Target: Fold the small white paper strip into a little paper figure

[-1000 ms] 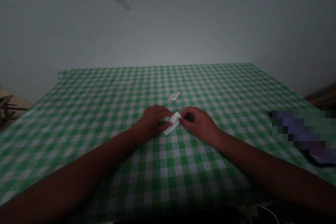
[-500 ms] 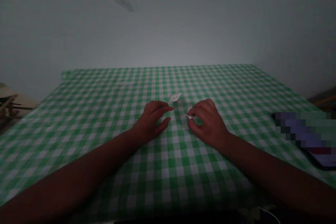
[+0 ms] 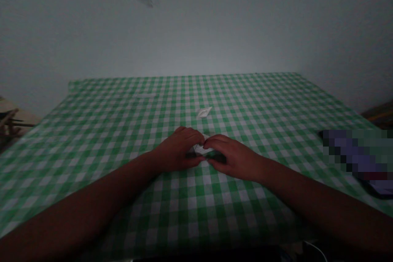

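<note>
My left hand (image 3: 179, 151) and my right hand (image 3: 235, 158) meet at the middle of a table with a green and white checked cloth (image 3: 123, 123). Between their fingertips is a small piece of white folded paper (image 3: 200, 148), mostly hidden by the fingers. Both hands have their fingers curled and pinched on it. A second small folded white paper (image 3: 204, 112) lies on the cloth a little beyond the hands, untouched.
A dark object, blurred out, lies at the right edge of the table (image 3: 359, 157). A pale wall (image 3: 196, 28) rises behind the table. Wooden furniture (image 3: 7, 120) shows at the far left. The room is dim.
Half a second ago the hands were apart, the right one pinching the paper and the left one loose. Now they have come together nearer to me, both on the paper.
</note>
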A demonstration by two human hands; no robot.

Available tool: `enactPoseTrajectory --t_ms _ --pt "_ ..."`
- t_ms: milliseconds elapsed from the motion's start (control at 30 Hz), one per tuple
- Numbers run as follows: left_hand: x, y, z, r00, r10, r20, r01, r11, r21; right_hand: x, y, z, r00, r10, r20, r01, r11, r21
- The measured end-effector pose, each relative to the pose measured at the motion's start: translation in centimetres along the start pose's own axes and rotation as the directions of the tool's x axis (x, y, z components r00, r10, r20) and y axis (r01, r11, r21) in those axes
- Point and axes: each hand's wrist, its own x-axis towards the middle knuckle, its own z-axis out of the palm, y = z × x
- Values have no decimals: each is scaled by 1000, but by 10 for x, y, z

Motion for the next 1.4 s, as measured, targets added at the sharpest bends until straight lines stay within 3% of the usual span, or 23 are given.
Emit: enactPoseTrajectory --t_ms 200,467,667,933,1167,1267,1400 --pt "1 0 5 993 -119 14 118 991 70 0 10 -1 999 22 -40 -22 1000 2" --pt "2 5 -2 993 -97 70 86 986 146 1 21 -4 1000 -1 6 2 979 -205" --pt "3 5 1 994 -101 31 96 986 134 6 20 -2 999 -42 10 43 968 -248" --pt "6 4 3 987 -160 -7 160 986 55 13 23 1 998 11 -64 -26 970 -243" --pt "7 -2 10 982 -181 -49 183 982 45 14 22 1 978 69 -195 -125 948 -293" --pt "8 -3 10 979 -185 -85 190 981 51 12 11 1 981 -5 -196 -68 928 -367" --pt "10 -3 11 965 -230 -127 234 972 18 9 2 5 993 -104 -56 74 918 -389"
